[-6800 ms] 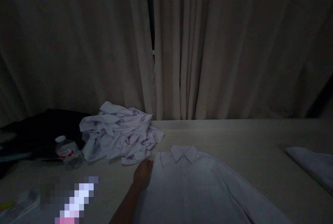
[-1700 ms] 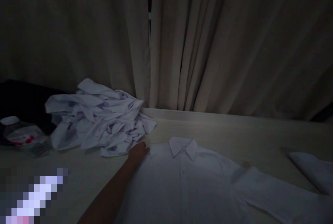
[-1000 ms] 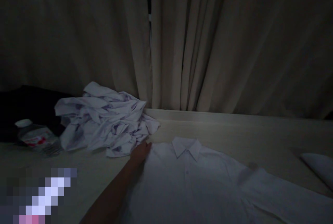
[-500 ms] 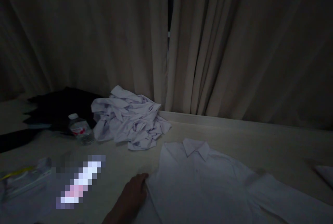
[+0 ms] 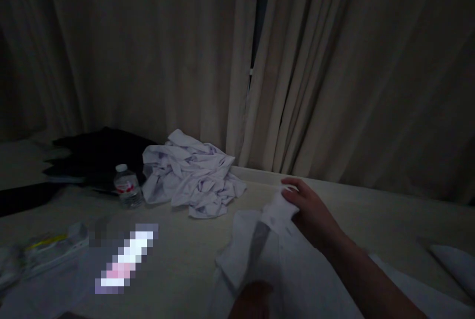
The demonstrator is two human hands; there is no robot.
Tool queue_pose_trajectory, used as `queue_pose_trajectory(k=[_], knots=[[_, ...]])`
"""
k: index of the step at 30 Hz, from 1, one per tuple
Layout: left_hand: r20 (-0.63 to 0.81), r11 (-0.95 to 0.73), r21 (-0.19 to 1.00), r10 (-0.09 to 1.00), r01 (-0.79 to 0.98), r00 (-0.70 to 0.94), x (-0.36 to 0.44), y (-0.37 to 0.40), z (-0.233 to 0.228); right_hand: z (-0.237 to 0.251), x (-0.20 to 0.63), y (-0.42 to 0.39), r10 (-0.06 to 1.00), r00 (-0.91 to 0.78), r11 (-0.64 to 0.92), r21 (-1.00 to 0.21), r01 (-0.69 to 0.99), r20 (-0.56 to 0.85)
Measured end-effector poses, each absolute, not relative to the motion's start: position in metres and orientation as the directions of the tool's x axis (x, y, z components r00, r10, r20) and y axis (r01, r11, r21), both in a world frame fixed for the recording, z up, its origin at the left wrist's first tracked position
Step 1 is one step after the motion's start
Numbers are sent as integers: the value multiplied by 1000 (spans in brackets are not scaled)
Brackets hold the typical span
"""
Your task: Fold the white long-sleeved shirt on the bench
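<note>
A white collared shirt (image 5: 304, 274) lies on the pale surface in front of me, its upper part lifted and creased. My right hand (image 5: 306, 207) reaches in from the right and grips the shirt at its collar, which is raised and blurred. Low in the view, my left hand (image 5: 254, 300) is over the shirt's front, dark and smeared by motion. Its fingers cannot be made out, nor whether they hold the cloth. One sleeve stretches off to the lower right.
Behind are a crumpled heap of white cloth (image 5: 193, 173), a water bottle (image 5: 128, 188) and black cloth (image 5: 100, 153). At left lie a blurred-out bright object (image 5: 128, 259) and a clear package with a yellow strip (image 5: 48, 252). White cloth (image 5: 451, 262) lies far right. Curtains (image 5: 178, 52) hang behind.
My right hand has come into view and taken hold of the shirt's collar, lifting it. My left hand has moved right from the shirt's left edge onto its front. The view has shifted slightly.
</note>
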State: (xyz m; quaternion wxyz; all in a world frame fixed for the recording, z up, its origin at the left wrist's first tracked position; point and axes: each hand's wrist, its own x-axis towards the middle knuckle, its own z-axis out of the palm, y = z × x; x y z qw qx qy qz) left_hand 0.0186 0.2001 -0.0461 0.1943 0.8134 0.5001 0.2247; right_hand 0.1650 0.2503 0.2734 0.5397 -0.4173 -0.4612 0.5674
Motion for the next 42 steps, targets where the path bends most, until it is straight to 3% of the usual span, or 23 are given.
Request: queue_pose_trajectory(k=[4,10,17,21,24,28,31,33,35,37,39,42], knots=[[241,-393,455,918,799,314,1,250,-29,324,109,295,972,-202,75,-974,-213,119],[254,-261,376,952,889,173,-52,293,-30,350,45,333,897,-406,203,-979,28,174],[323,-262,282,932,923,165,-82,309,-49,321,-19,379,832,-529,357,-890,283,166],[287,-154,371,957,916,45,-89,327,-36,297,-32,391,813,-537,495,-754,432,226],[225,-19,399,971,917,-78,-99,343,-20,293,-37,390,801,-553,518,-727,451,228],[256,33,241,962,970,-97,-114,352,-19,282,-33,387,806,-542,476,-804,356,237],[255,34,154,964,988,-73,-121,348,-34,234,1,381,814,-529,433,-857,279,239],[246,34,162,966,986,-74,-124,346,-43,178,43,371,890,-406,390,-807,444,207],[238,24,191,969,981,-70,-125,346,-49,114,91,356,962,-253,255,-662,705,100],[231,-10,203,972,979,-38,-126,348,-49,53,134,337,987,-161,135,-579,804,6],[231,-43,186,973,982,-1,-125,350,-46,5,164,320,988,-118,75,-366,927,-97],[214,22,128,976,992,-49,-124,349,-41,-35,182,301,993,-92,74,-210,975,-76]])
